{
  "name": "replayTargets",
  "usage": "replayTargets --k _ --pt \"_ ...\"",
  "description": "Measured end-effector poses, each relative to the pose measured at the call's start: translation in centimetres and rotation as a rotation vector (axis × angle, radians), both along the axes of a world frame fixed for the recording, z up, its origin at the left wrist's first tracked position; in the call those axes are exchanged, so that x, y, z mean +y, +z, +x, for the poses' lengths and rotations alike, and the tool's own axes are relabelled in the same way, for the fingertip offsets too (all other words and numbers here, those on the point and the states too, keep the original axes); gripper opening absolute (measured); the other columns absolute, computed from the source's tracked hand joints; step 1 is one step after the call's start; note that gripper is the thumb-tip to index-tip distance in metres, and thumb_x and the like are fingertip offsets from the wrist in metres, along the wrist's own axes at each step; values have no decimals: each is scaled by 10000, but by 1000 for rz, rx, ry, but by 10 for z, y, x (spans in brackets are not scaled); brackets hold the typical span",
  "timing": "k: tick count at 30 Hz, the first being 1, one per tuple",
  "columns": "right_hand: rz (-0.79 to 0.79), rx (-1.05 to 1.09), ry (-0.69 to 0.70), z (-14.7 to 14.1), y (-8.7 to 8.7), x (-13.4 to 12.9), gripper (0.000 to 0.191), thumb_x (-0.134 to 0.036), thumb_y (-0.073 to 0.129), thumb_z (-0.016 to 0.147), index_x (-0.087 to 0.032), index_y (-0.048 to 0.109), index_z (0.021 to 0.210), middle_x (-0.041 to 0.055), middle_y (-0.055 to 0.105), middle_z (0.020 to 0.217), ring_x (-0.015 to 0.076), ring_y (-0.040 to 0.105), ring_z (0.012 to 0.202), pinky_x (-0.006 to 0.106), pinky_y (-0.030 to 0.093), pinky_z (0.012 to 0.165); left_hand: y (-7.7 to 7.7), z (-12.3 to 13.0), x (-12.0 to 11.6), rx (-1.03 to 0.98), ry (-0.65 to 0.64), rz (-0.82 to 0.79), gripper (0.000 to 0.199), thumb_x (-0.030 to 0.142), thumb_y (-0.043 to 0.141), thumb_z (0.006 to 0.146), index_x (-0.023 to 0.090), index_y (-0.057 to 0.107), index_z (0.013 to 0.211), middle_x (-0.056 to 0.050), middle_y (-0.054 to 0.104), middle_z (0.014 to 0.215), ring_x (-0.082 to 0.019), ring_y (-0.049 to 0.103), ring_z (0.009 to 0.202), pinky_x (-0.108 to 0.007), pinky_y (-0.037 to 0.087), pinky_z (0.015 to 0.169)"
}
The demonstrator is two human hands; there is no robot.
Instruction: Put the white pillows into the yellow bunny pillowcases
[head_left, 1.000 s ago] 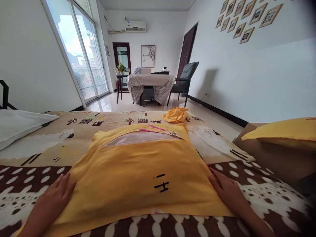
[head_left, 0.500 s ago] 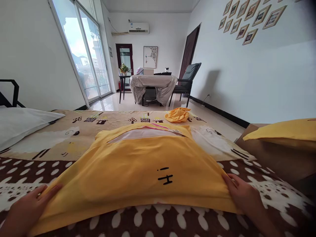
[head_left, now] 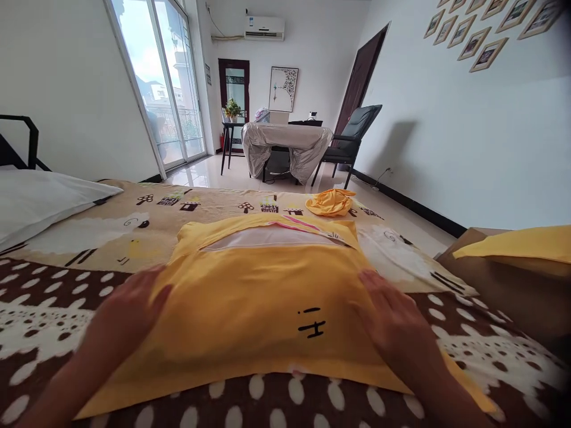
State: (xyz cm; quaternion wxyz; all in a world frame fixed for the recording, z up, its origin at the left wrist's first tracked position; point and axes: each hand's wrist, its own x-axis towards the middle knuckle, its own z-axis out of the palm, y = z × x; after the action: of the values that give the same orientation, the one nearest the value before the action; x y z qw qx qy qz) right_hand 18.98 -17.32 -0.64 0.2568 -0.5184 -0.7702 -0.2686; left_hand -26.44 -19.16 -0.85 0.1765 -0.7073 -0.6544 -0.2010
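A yellow pillowcase [head_left: 259, 297] with black "Hi" lettering lies across the bed, its opening at the far side. Through that opening shows a white pillow [head_left: 250, 238], with pink trim at the rim. My left hand [head_left: 134, 303] rests on the left side of the pillowcase, thumb apart from the fingers. On the opposite side, my right hand [head_left: 392, 309] lies against the fabric with its fingers stretched forward. Some fingertips of both hands are hard to make out. The near corners of the pillowcase spread loosely beneath my forearms.
The patterned blanket [head_left: 250, 392] covers the bed. A crumpled yellow cloth [head_left: 330, 203] lies beyond the pillowcase. To the left is a white pillow with a dark corner [head_left: 53, 199]; to the right, a yellow cushion [head_left: 526, 249] sits on a cardboard box [head_left: 495, 285].
Both hands have left the near corners of the pillowcase and moved forward and inward to its sides. The pillowcase stays on the bed; the camera view has shifted slightly.
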Motion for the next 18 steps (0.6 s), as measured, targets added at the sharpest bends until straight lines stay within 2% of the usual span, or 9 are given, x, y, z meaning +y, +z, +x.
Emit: replayTargets --k 2,3,5,6,8,10,13,15,18 --pt "-51 -59 213 -54 16 17 472 -331 378 950 -145 419 1382 123 458 1417 239 386 1331 397 343 1069 21 79 23 108 -349 -9 469 313 301 955 98 418 1355 -141 478 1408 -250 407 1322 -406 348 1079" --pt "-90 -73 277 -76 20 26 468 -325 367 956 -155 415 1389 110 422 1446 229 345 1359 398 322 1088 24 110 34 131 -451 -67 481 297 297 961 115 370 1400 -114 407 1467 -221 338 1369 -382 318 1108" --pt "-192 -86 329 -99 18 46 465 -357 362 961 -184 431 1386 89 384 1471 223 317 1376 418 295 1107 19 147 52 126 -537 -119 505 328 284 971 128 326 1432 -90 368 1491 -202 299 1390 -390 291 1129" --pt "-234 -87 320 -99 12 54 462 -374 359 962 -198 439 1382 79 381 1473 223 320 1374 428 290 1110 11 150 58 120 -543 -140 514 356 289 972 144 321 1438 -80 355 1497 -201 287 1395 -404 279 1135" --pt "-276 -66 243 -77 -7 63 467 -388 349 966 -214 425 1393 67 383 1473 219 336 1366 439 295 1106 -9 129 63 104 -506 -162 523 394 309 966 194 307 1449 -64 331 1508 -206 272 1401 -427 269 1137" --pt "-263 -1 106 -35 -34 60 492 -374 329 970 -208 357 1432 73 366 1482 216 343 1363 441 319 1090 -34 83 57 67 -394 -165 537 390 332 960 243 252 1470 -60 307 1518 -207 277 1399 -430 283 1125" --pt "-302 44 -59 36 -76 38 550 -391 295 966 -211 230 1482 77 359 1487 232 352 1358 468 370 1050 -72 9 29 -13 -162 -157 578 389 334 950 249 184 1490 -78 332 1508 -222 336 1373 -425 339 1090" --pt "-347 38 -113 73 -100 19 605 -433 298 951 -187 188 1494 94 344 1492 260 341 1361 490 392 1035 -91 -25 6 -7 -136 -172 598 397 330 939 265 155 1496 -60 374 1489 -229 368 1355 -432 350 1086" --pt "-436 75 -152 110 -124 -4 614 -468 306 933 -171 273 1470 88 350 1489 270 359 1350 477 425 1026 -106 -49 -23 16 -163 -180 593 400 322 923 282 190 1489 -41 438 1450 -233 404 1333 -442 374 1070"
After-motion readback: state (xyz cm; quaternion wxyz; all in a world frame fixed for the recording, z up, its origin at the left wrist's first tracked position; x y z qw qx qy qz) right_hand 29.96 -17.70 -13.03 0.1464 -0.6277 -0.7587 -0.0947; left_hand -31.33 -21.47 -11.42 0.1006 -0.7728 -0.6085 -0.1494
